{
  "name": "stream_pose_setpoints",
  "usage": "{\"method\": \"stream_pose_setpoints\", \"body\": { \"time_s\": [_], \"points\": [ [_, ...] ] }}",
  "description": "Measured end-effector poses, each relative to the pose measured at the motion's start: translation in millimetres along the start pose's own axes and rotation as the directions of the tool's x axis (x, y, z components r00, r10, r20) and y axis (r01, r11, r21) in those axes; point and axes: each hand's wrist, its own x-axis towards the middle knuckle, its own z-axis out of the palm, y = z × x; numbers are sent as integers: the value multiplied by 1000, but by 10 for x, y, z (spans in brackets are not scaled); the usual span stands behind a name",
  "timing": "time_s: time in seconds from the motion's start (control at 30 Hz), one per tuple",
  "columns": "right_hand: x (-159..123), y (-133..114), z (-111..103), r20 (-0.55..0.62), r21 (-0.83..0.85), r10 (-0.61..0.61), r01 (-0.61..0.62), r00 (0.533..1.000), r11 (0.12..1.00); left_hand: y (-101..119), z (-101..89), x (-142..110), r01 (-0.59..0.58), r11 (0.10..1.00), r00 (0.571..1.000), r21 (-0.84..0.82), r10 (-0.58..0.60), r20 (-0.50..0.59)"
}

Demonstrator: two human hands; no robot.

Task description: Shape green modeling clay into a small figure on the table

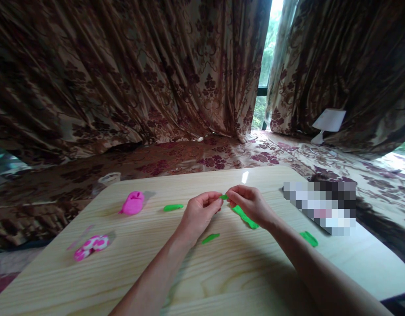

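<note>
Green scrap of what looks like soft clay spans the small gap between the two hands over the table, its long axis running roughly sideways; left hand and right hand are about equally near, each with thumb and fingers pinched together on one end. Just beside the right hand lies a longer green strip, flattened and wavy-edged, slanting toward the wearer. The tabletop is smooth, glossy and pale, with streaked wood grain.

2 lumps at left on table, lamp behind, right
</note>
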Motion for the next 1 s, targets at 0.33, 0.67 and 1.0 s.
{"method": "stream_pose_setpoints", "body": {
  "time_s": [0.33, 0.67, 1.0],
  "points": [
    [-8, -21, 0, 3, -9, -12, 12, 1000, 1000, 56, 53, -7, -183, 945, 968, 270, 221, -116],
    [-2, 62, 26, 50, -34, -212, 214, 976, 976, 44, 17, 3, -163, 976, 979, 147, 179, -101],
    [-6, 80, 14, 30, -168, -303, 303, 953, 938, 78, 10, 1, -145, 976, 982, 164, 163, -99]
  ]
}}
